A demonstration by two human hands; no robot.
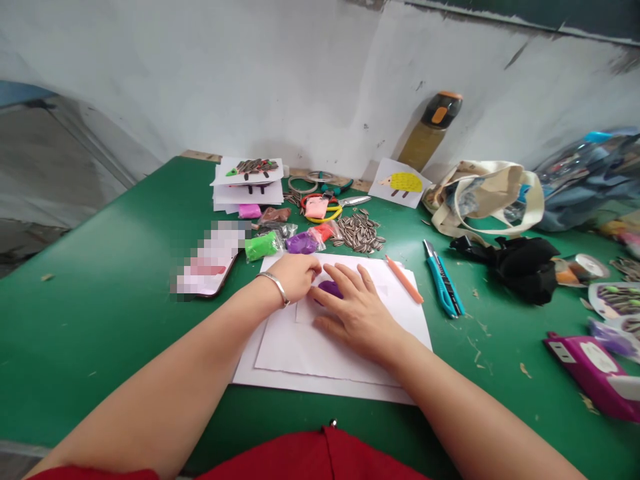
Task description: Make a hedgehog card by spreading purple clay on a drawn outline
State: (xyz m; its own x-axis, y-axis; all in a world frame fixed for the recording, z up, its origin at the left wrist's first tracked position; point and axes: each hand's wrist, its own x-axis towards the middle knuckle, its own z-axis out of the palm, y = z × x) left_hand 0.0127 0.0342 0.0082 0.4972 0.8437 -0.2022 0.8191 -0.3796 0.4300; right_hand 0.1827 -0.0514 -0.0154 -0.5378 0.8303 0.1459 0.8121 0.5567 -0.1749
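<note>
Right hand (357,320) touches purple clay (327,289), green table (100,320) against chipped wall (225,80).

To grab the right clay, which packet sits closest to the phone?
The green clay packet, right beside the phone; the pink packet, purple packet and orange packet lie farther away.

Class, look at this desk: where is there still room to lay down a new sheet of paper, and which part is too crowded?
Bare green tabletop lies left of the phone, and right of the paper sheets, below the blue utility knife. It is crowded behind the sheets, where clay packets, sunflower seeds and scissors bunch together.
</note>
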